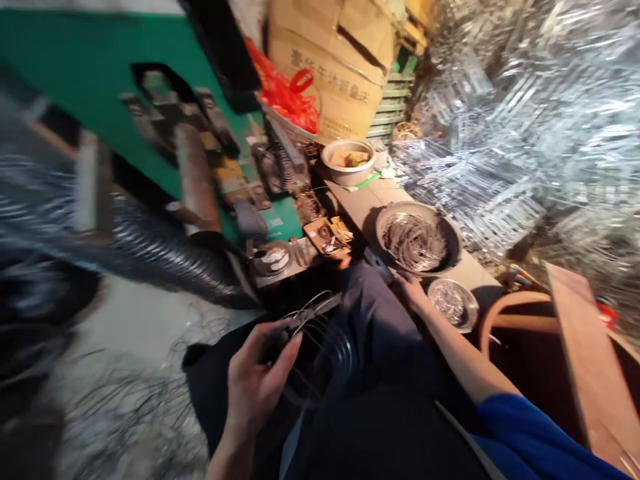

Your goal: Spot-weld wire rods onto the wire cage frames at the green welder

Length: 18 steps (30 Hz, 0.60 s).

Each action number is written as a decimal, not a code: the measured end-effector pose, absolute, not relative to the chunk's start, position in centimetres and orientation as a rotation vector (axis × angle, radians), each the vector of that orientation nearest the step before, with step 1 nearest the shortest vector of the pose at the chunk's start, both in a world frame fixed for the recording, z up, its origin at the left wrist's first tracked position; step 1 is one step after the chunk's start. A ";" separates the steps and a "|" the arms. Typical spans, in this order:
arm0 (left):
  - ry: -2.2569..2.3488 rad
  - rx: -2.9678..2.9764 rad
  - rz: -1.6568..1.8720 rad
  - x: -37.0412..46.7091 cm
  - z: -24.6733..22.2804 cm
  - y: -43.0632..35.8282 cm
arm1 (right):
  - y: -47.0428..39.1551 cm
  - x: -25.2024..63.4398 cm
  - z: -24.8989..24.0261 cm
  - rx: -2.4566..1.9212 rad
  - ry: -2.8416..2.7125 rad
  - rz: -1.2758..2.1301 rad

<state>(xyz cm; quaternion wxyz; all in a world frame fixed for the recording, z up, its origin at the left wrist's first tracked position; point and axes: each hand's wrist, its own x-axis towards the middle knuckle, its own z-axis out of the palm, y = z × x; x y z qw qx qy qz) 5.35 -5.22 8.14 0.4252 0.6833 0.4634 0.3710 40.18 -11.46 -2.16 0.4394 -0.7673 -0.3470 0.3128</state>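
My left hand [260, 380] is closed above my lap, with thin bent metal wires [313, 313] sticking out past its thumb and fingers. Something dark also shows inside that grip, too blurred to name. Over my thigh, my right hand [413, 292] is closed on a dark grey flat tool [379, 265] whose kind I cannot make out. Just beyond this hand stands a round basin [453, 233] with a coil of thin wire [414, 243] in it. Beside the right wrist is a smaller metal bowl [469, 312] of small shiny pieces.
A green machine [165, 40] with metal fittings fills the left, a ribbed hose [175, 257] below it. Behind the bench [357, 200] stand a cardboard box [330, 73] and heaped shiny wire racks [475, 160]. A wooden board [590, 360] leans over a brown tub [493, 317] at right.
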 end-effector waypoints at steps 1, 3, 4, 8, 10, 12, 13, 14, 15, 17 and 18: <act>1.137 1.623 0.908 5.1 9.0 -4.6 | -10.5 39.5 -1.1 -1.860 -0.933 0.770; 1.064 1.425 0.877 4.6 10.7 -3.3 | -8.1 37.4 1.9 -1.686 -1.182 0.772; 1.026 1.320 0.874 4.4 11.3 -2.6 | -7.0 36.1 3.7 -1.555 -1.361 0.791; 0.925 1.028 0.845 2.8 11.4 0.0 | -3.5 30.3 8.7 -1.221 -1.762 0.939; 0.978 1.041 0.840 1.9 9.3 1.0 | -2.4 28.0 8.3 -1.259 -1.777 0.962; 1.109 1.138 0.875 1.3 6.0 1.7 | -1.5 26.5 6.0 -1.328 -1.778 0.989; 1.166 1.170 0.895 1.2 4.2 1.9 | -1.1 26.0 4.4 -1.358 -1.791 1.019; 1.214 1.199 0.911 1.0 2.5 1.9 | -0.8 25.7 2.9 -1.388 -1.813 1.048; 1.256 1.231 0.922 0.9 1.0 1.7 | -0.5 25.6 1.5 -1.421 -1.840 1.064; 1.325 1.305 0.931 0.7 -1.3 1.2 | -0.2 25.4 -0.6 -1.500 -1.898 1.037; 1.360 1.355 0.936 0.6 -1.9 0.9 | -0.1 25.4 -1.2 -1.542 -1.930 0.999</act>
